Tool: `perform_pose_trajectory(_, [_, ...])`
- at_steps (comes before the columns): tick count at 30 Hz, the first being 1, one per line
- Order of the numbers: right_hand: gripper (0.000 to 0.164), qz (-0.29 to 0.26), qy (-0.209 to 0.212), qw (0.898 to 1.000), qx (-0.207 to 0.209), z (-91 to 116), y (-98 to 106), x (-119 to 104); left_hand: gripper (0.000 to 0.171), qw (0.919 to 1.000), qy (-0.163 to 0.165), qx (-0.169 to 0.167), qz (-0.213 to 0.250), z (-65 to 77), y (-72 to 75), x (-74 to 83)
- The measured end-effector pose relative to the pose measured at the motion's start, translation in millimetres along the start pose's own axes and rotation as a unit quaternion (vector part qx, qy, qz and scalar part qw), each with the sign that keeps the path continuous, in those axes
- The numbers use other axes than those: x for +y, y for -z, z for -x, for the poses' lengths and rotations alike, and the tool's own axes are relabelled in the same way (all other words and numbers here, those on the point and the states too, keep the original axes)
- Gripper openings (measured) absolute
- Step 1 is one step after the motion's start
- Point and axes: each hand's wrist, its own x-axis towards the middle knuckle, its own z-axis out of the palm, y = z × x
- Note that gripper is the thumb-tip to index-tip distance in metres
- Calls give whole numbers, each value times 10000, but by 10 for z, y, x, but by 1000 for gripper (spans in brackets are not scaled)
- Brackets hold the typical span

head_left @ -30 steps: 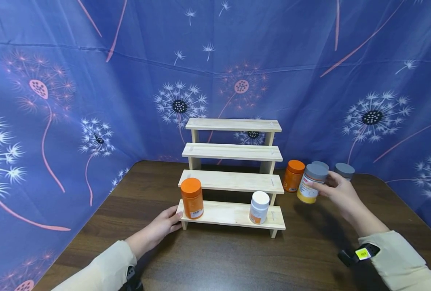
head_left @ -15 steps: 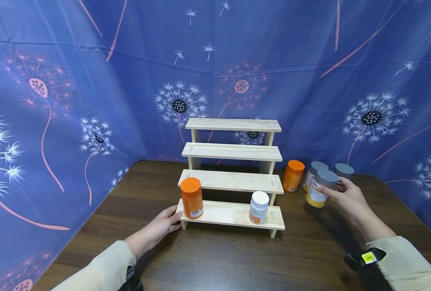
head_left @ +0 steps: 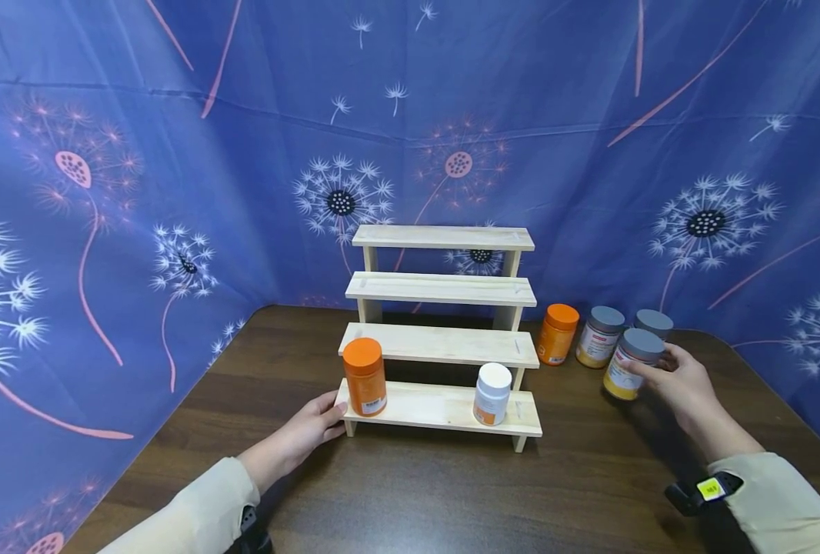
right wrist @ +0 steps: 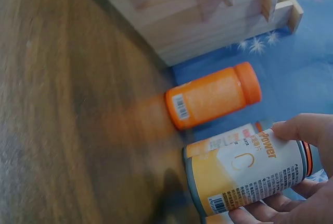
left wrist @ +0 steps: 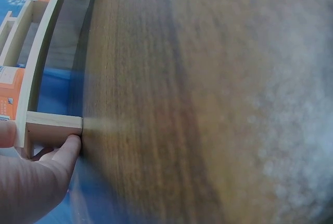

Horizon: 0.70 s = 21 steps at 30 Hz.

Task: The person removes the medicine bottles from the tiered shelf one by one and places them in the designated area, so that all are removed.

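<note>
**Right hand (head_left: 683, 388) holds a grey-lidded jar (head_left: 630, 368); left hand (head_left: 302, 432) grips the rack (head_left: 438, 345)**

Head view: The four-tier wooden rack stands on the brown surface (head_left: 410, 492), before a blue cloth (head_left: 555, 92) patterned with dandelions. The left hand grips the left end of its lowest, nearest tier. On that tier, an orange jar (head_left: 365, 377) stands at the left and a white bottle (head_left: 491, 396) towards the right. The grey-lidded jar is well right of the rack, between the right hand's thumb and fingers; whether its base touches the surface I cannot tell. Just farther back stand a middle jar (head_left: 595, 345) and a far-right jar (head_left: 655, 320), both grey-lidded, the latter partly hidden. A second orange jar (head_left: 558, 336) stands between the rack and the middle jar.

Left wrist view: The left hand is closed about the corner of the lowest tier, one fingertip against the leg (left wrist: 54, 128). The orange jar is beside it, cut off by the frame; the white bottle is farther right along the tier.

Right wrist view: The right hand has its thumb on one side of the grey-lidded jar and fingers on the other. The white-and-yellow label (right wrist: 250, 169) shows a barcode. The middle jar is largely hidden behind it, and the second orange jar is farther left, near the rack.
</note>
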Motion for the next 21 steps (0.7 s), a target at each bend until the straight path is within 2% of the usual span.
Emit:
perform_pose_trajectory(5, [85, 174, -43, 9998, 120, -34, 21, 79, 49, 10000, 24, 44, 50, 9, 0, -1])
perform_pose_trajectory(13, [80, 265, -149, 9981, 533, -66, 96, 178, 49, 10000, -14, 28, 16, -4, 1, 3])
perform_pose_trajectory(21, [94, 135, -617, 9958, 660, -200, 181, 456, 49, 10000, -2, 45, -11, 2, -14, 3])
